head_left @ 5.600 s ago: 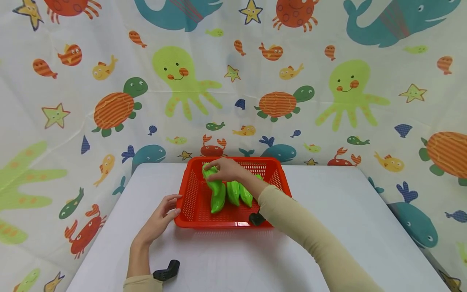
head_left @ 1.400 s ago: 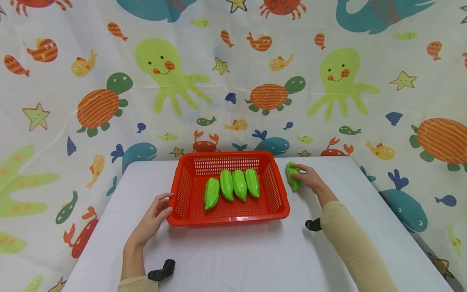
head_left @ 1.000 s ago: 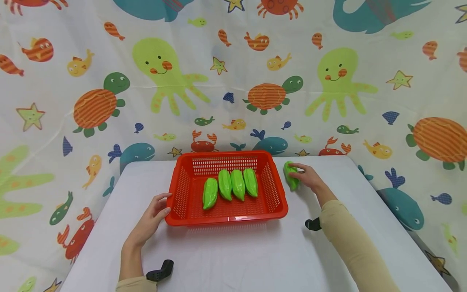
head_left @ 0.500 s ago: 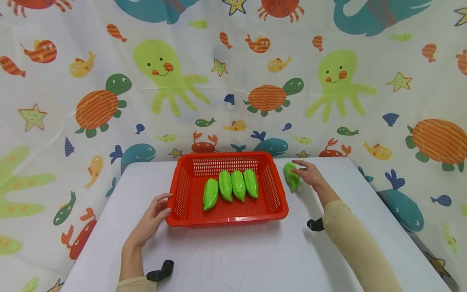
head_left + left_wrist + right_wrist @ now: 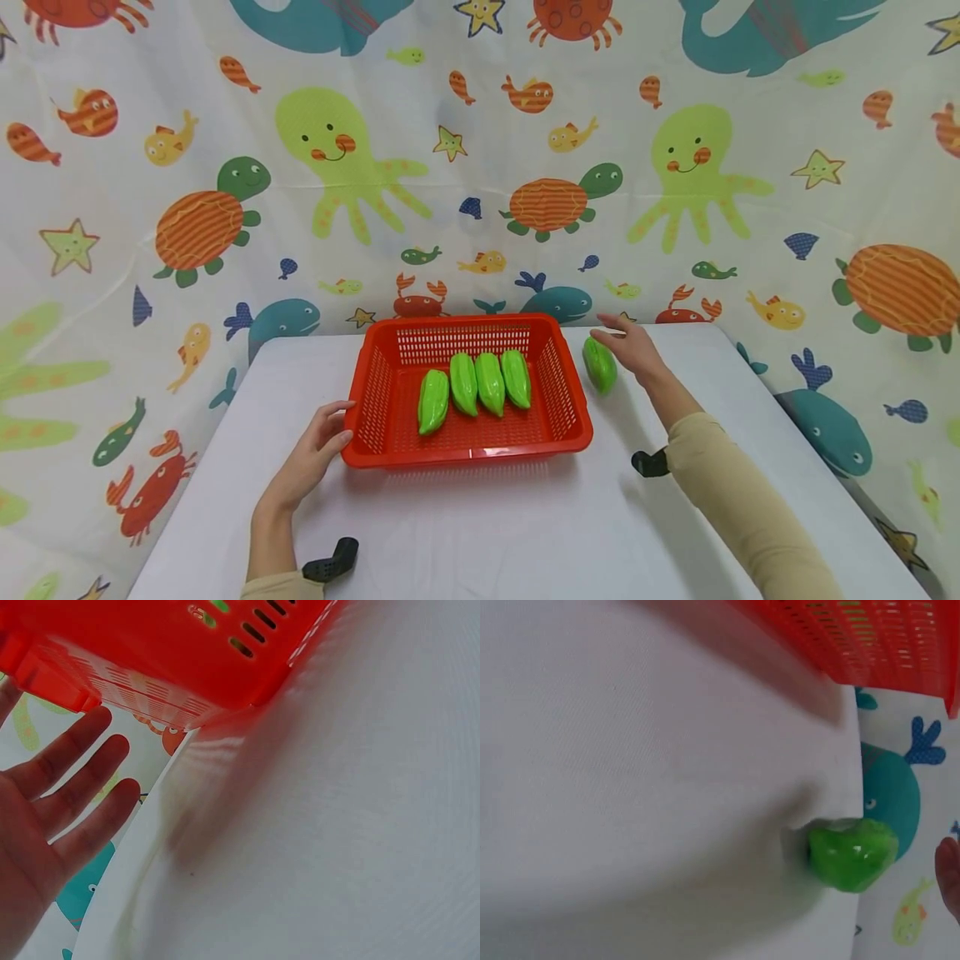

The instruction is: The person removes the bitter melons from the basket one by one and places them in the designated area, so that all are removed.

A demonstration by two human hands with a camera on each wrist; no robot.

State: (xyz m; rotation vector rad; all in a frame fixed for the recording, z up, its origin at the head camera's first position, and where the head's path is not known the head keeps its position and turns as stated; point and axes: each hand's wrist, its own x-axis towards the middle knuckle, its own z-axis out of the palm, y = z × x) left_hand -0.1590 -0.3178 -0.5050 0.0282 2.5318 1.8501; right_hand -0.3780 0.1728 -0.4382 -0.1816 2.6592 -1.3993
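A bright green, ridged pepper with a pointed tip (image 5: 601,371) lies on the white table just right of the red plastic basket (image 5: 471,455). Above its far end hovers my right hand (image 5: 632,343), fingers apart and holding nothing. In the right wrist view the same pepper (image 5: 853,855) rests near the table's far edge, with part of a finger (image 5: 949,877) at the right border. My left hand (image 5: 303,462) touches the basket's left side with relaxed fingers. The left wrist view shows those fingers (image 5: 90,821) extended, one fingertip right at the basket rim (image 5: 88,701).
Several similar green peppers (image 5: 490,383) lie side by side in the basket, the leftmost one (image 5: 432,402) slightly nearer to me. Black devices (image 5: 330,562) sit at both wrists. A sea-animal patterned curtain (image 5: 480,183) hangs behind the table (image 5: 480,533).
My right hand carried a pepper from the basket to the table on the right, then let it go and rose away. My left hand stays at the basket's side.
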